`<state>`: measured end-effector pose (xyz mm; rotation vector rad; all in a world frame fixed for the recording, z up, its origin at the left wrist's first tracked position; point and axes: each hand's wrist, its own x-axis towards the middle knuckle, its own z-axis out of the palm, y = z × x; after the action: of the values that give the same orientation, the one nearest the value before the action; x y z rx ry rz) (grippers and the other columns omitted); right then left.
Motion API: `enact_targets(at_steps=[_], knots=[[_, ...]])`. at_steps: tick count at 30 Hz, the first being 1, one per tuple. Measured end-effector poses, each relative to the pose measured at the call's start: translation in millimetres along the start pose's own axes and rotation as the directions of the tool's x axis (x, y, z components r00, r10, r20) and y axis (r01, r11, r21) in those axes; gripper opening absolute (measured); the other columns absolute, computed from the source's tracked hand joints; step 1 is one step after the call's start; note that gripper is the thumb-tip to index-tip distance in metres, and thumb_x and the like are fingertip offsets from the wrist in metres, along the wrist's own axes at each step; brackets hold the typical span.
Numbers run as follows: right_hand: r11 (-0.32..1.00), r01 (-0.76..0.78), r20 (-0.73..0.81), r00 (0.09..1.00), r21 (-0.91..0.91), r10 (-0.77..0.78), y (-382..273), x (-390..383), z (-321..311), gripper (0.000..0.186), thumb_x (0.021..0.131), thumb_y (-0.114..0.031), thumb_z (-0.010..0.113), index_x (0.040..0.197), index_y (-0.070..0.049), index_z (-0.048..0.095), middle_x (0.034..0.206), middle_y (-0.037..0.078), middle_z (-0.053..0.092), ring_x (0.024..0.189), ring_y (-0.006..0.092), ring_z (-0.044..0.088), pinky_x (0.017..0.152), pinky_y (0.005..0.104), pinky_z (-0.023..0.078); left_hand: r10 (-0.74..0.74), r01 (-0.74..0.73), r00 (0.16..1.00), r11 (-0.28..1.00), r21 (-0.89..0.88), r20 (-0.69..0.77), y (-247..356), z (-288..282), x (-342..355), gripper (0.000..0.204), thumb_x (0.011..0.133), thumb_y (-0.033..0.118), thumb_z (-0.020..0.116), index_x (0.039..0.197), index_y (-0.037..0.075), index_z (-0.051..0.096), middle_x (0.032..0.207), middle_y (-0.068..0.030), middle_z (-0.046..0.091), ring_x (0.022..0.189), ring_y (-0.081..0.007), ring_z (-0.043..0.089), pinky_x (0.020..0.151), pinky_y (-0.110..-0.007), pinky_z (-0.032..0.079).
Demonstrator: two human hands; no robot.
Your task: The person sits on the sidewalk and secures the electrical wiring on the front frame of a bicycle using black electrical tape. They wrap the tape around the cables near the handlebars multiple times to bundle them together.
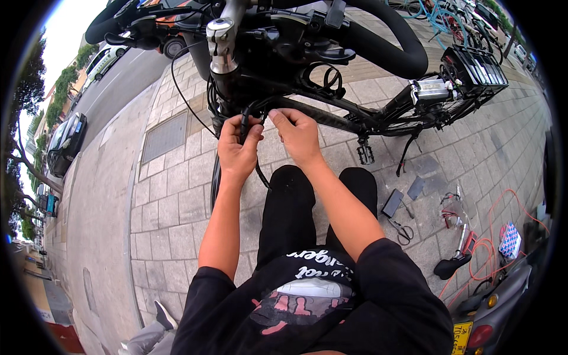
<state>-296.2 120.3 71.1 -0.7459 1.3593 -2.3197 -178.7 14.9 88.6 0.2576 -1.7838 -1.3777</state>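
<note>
A black bicycle with a battery-like silver box (pixel 430 90) behind its seat tube area stands across the view in front of me. Beside its silver stem (pixel 222 44) and below the handlebar (pixel 390 50), both my hands work among dark cables. My left hand (pixel 236 155) is closed, thumb and fingers pinching a thick black cable (pixel 245 120). Close to its right, my right hand (pixel 299 137) has thumb and forefinger pressed together near the same bundle; what sits between them is too small to tell. A loose black cable (pixel 261 176) hangs below, toward my knee.
On the paving to the right lie a dark flat case (pixel 392 203), scissors (pixel 403 233), a black saddle (pixel 452 267) and an orange cord (pixel 484 247). A pedal (pixel 365 154) sticks out near my knees. Someone's shoe (pixel 165 315) shows at lower left.
</note>
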Motion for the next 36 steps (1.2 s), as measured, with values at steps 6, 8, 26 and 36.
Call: enact_targets(at_steps=[6,8,26,36], knots=[[0.782,0.249,-0.017,0.949,-0.572,-0.314,-18.3,-7.0,29.4,0.017,0.096,-0.020,0.079,0.098,-0.003,0.082,0.083,0.010,0.068,0.080,0.0257,0.066,0.074,0.0392,0.054,0.054,-0.053,0.998,0.994,0.099,-0.007,-2.1,-1.6,-2.4,0.028,0.102,0.001,0.076,0.125,-0.001,0.061,0.111,-0.0080,0.075,0.098,-0.0132,0.071,0.084,-0.029,0.060],[0.791,0.261,0.029,0.955,-0.553,-0.295,-10.2,1.9,24.4,0.018,0.097,-0.019,0.079,0.100,-0.001,0.082,0.083,0.009,0.071,0.078,0.0213,0.066,0.073,0.0360,0.053,0.056,-0.055,0.998,0.993,0.103,-0.011,1.3,0.7,-3.3,0.028,0.102,0.002,0.077,0.125,-0.001,0.061,0.111,-0.0077,0.075,0.098,-0.0130,0.071,0.084,-0.028,0.060],[0.969,-0.205,0.211,0.962,0.142,0.172,-0.7,16.6,5.4,0.024,0.099,-0.020,0.085,0.104,0.003,0.081,0.075,-0.003,0.064,0.064,0.0058,0.051,0.058,0.0245,0.040,-0.210,0.190,0.947,0.976,-0.105,-0.244,28.5,-5.7,-39.3,0.033,0.105,0.009,0.076,0.132,-0.006,0.066,0.103,-0.0083,0.075,0.081,-0.0112,0.070,0.063,-0.023,0.055],[0.875,-0.469,0.104,0.883,0.119,0.459,4.6,-36.8,-56.2,0.029,0.106,-0.027,0.075,0.111,0.001,0.076,0.078,-0.001,0.061,0.065,0.0088,0.055,0.058,0.0256,0.045,-0.373,0.308,0.922,0.868,-0.390,-0.101,14.4,-19.7,-97.1,0.035,0.114,0.031,0.064,0.121,-0.003,0.069,0.083,-0.0038,0.066,0.070,-0.0170,0.065,0.065,-0.030,0.052]])
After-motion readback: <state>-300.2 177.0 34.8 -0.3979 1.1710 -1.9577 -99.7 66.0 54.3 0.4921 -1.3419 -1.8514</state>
